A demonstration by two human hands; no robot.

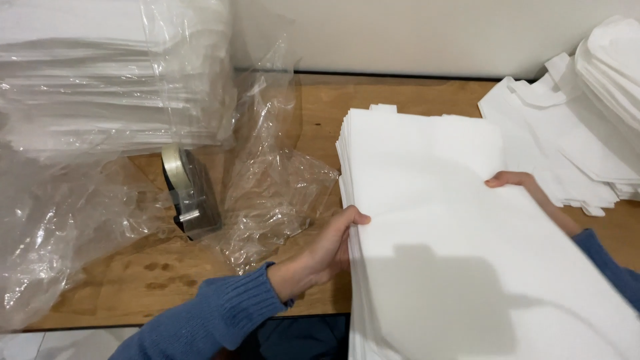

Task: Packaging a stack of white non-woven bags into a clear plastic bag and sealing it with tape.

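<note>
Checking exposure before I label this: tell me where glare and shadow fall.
Head view: glare streaks the clear plastic wrap; a soft shadow lies on the white sheet stack near the left hand; the right hand is sharp; the white sheets look nearly blown out.

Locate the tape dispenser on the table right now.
In the head view the tape dispenser stands left of centre on the wooden table, amid clear plastic wrap, left of the left hand.
</note>
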